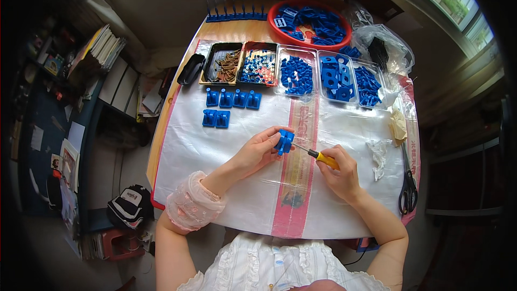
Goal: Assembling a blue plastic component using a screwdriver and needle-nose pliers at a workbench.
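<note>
My left hand (257, 152) grips a small blue plastic part (284, 141) just above the table's middle. My right hand (340, 173) holds a screwdriver with a yellow handle (325, 158); its thin metal shaft points left and its tip meets the blue part. Several finished-looking blue pieces (230, 99) stand in a row further back on the left, with two more (215, 118) just below them. Both forearms enter from the lower edge, the left one in a pink lace cuff.
Trays hold brown screws (227, 66), small mixed bits (258, 70) and blue parts (297, 75). A red bowl (280, 33) of blue parts stands at the back. Black scissors (407, 187), crumpled tissue (379, 152) and plastic bags (382, 43) lie right. The table edge (157, 145) drops to cluttered floor.
</note>
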{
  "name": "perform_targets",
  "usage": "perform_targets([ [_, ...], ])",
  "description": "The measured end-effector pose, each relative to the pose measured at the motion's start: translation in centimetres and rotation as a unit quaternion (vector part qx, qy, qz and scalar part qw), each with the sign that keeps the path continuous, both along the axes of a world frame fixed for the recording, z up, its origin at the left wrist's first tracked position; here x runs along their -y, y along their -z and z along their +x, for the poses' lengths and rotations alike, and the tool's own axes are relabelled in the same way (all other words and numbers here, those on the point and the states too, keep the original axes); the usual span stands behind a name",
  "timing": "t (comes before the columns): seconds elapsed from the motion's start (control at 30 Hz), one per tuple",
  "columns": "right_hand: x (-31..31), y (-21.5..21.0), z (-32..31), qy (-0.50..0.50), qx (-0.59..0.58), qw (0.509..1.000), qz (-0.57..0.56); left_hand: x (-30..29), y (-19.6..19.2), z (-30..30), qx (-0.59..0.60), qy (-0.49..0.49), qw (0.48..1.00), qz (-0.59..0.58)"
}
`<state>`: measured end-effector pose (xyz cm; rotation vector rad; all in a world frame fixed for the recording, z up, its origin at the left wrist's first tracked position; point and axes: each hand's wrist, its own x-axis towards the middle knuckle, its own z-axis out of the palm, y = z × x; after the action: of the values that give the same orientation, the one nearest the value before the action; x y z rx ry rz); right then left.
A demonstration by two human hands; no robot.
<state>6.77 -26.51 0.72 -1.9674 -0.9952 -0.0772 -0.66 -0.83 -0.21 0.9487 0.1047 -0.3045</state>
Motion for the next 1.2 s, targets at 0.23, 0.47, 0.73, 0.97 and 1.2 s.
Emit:
perform_targets([
  [0.23,0.04,-0.62,0.12,-0.013,0.001,1.0,-0.002,-0.04,0.05,0.26,-0.006,0.002,1.0,-0.014],
  [0.47,0.12,-0.21,0.2,0.0,-0.011,1.0,0.004,0.09,-0.15,0.18,-0.014,0.001,1.0,-0.009],
  [0.73,-0.01,-0.37,0.22,0.0,-0.014,1.0,0.011,-0.09,0.23,0.32,-0.008,0.004,1.0,-0.012],
  [0.97,0.13,-0.61,0.25,0.006,-0.017,0.999,-0.037,0.01,0.04,0.32,-0.011,0.004,1.0,-0.017],
  [1.2,-0.04,0.19,0.23,0.001,-0.038,0.999,0.006,0.02,-0.25,0.36,-0.013,0.004,1.0,-0.012],
])
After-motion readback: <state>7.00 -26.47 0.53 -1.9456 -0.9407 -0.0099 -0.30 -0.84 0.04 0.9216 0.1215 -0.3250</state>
